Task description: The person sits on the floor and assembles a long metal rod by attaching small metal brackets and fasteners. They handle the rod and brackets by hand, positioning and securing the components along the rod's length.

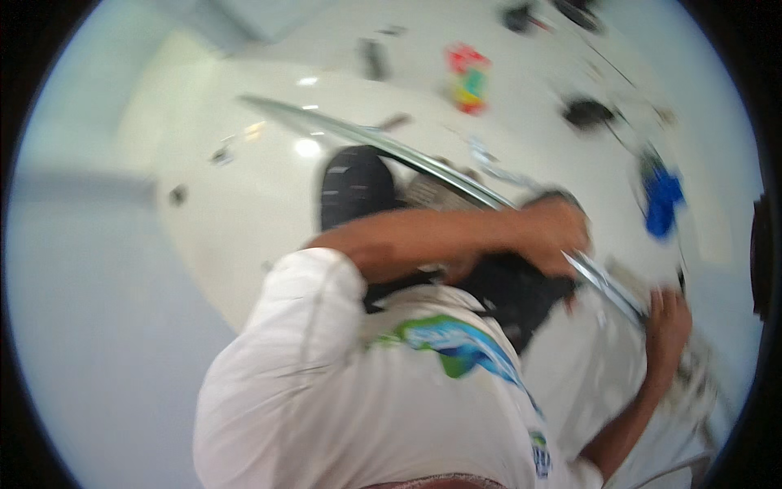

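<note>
A long, narrow silvery metal strip [358, 132] runs diagonally from the upper left down to the right, across the front of my bent legs. My left arm reaches across my body, and my left hand [558, 232] is closed around the strip, right of its middle. Near the lower right end, my right hand [668, 322] grips the same strip, its fingers bent over it. Motion blur smears both hands, so the finger details are unclear. Between the hands a bare, shiny length of strip shows.
On the pale, glossy floor [269, 175] lie a red, yellow and green packet [468, 77], a dark block-shaped item [371, 59] and a black tool-like object [588, 112] with a cord. A blue item [663, 202] lies near the right wall. Small scraps are scattered left.
</note>
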Demonstrator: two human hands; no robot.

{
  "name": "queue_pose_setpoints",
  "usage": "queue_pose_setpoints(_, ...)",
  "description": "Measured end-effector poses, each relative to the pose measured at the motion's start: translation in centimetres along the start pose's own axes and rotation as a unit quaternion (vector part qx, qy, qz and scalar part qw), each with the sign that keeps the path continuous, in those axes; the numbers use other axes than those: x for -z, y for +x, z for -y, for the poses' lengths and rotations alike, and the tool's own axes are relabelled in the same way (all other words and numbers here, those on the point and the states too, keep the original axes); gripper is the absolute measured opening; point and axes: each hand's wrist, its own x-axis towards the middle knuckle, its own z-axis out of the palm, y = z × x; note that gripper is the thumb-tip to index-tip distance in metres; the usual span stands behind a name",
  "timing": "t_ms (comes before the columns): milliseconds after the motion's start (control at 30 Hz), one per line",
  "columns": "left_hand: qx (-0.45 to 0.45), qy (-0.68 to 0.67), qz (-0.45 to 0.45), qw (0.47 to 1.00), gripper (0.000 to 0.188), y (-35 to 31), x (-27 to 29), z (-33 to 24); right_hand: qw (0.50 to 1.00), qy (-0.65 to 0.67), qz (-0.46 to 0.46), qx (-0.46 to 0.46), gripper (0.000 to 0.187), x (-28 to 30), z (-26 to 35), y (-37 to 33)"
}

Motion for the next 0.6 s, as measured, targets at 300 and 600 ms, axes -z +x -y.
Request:
queue_pose_setpoints(300,0.066,0.042,-0.089,0.993,0.054,-7.6,2.6,-0.1,0.987,0.158,-0.022,-0.005,0.045,-2.5,1.8,-0.8)
queue_pose_setpoints(600,0.283,0.1,0.104,0.948,0.037,-13.1,10.4,4.1,0.978,0.182,-0.1,0.027,0.018,2.6,9.5,3.5)
